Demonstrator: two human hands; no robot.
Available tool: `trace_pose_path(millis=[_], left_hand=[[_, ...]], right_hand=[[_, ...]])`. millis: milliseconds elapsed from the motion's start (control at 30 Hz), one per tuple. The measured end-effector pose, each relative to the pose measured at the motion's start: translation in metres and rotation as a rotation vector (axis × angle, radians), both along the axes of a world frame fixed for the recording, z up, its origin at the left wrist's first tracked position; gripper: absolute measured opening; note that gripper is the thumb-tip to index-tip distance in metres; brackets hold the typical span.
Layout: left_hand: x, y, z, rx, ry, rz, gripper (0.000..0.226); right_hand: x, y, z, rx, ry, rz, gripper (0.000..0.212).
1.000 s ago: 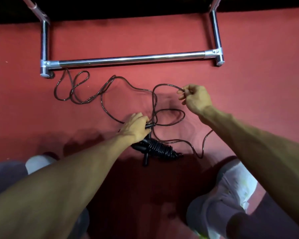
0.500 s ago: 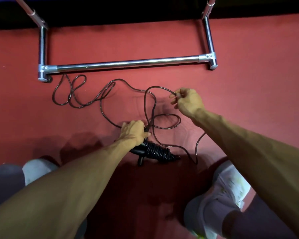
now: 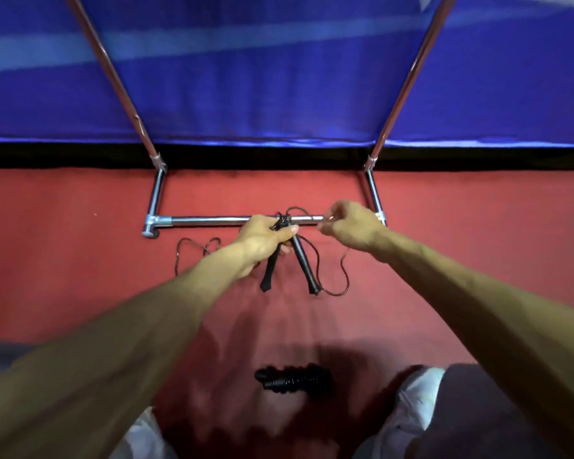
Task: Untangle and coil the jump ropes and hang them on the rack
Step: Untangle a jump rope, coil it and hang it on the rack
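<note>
The left hand [image 3: 265, 235] was closed around the two black jump-rope handles [image 3: 304, 265]; the right hand [image 3: 348, 226] pinched the thin dark cord [image 3: 344, 276]. Coiling would go best with the cord drawn taut and each loop laid evenly at the handles.

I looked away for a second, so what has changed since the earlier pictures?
The left hand has lifted one rope's two handles off the floor, gripping them near the top. The right hand has risen too, still pinching the cord, which now trails down in fewer loops. The coiled rope was let go and lies on the floor. The rack stayed put.
</note>
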State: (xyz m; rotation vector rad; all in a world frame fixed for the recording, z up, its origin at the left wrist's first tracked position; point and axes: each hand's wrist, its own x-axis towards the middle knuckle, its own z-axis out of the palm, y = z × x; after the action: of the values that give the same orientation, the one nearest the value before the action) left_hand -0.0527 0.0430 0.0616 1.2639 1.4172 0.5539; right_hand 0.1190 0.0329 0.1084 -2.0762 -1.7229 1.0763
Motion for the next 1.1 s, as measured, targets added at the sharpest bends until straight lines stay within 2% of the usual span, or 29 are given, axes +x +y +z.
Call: trace_pose_path(millis=[67,133,267,333,400,467,533,567,667,733,800,867,967,1100], left_hand=[[-0.003,0.001,0.032,0.001,-0.118,0.063,0.016],[-0.007,-0.001,0.066,-0.028,-0.207,0.142,0.015],[-0.013,-0.003,0.12,-0.082,-0.374,0.303,0.015],[-0.015,-0.003,0.142,-0.093,-0.451,0.324,0.011],[-0.016,-0.003,0.158,-0.073,-0.463,0.31,0.019],[-0.019,0.0,0.167,-0.032,-0.41,0.275,0.025],[-0.025,0.002,0.168,0.025,-0.257,0.212,0.028],[-0.029,0.005,0.166,0.056,-0.123,0.188,0.034],[-0.043,0.011,0.161,0.159,0.315,0.118,0.059],[-0.048,0.01,0.167,0.188,0.435,0.048,0.063],[-0.051,0.006,0.176,0.267,0.527,-0.018,0.054],[-0.053,0.001,0.185,0.308,0.455,-0.048,0.051],[-0.047,-0.014,0.19,0.23,0.18,-0.037,0.052],[-0.04,-0.022,0.186,0.335,0.127,-0.012,0.044]], right_hand=[[-0.013,-0.008,0.031,-0.141,0.131,0.164,0.011],[-0.028,-0.016,0.058,-0.192,0.163,0.3,0.018],[-0.05,-0.021,0.093,-0.032,0.135,0.306,0.041],[-0.054,-0.021,0.104,0.072,0.116,0.278,0.043],[-0.056,-0.021,0.11,0.192,0.031,0.261,0.037],[-0.057,-0.019,0.114,0.259,-0.024,0.249,0.025],[-0.058,-0.017,0.118,0.23,0.084,0.228,0.011],[-0.058,-0.015,0.121,0.2,0.168,0.205,0.008],[-0.058,-0.013,0.13,0.087,0.428,0.122,0.01],[-0.057,-0.014,0.133,0.035,0.503,0.113,0.011],[-0.057,-0.016,0.136,0.018,0.553,0.105,0.011],[-0.059,-0.018,0.138,0.023,0.591,0.106,0.01],[-0.065,-0.028,0.139,0.028,0.609,0.172,0.016],[-0.077,-0.044,0.142,0.073,0.644,0.274,0.014]])
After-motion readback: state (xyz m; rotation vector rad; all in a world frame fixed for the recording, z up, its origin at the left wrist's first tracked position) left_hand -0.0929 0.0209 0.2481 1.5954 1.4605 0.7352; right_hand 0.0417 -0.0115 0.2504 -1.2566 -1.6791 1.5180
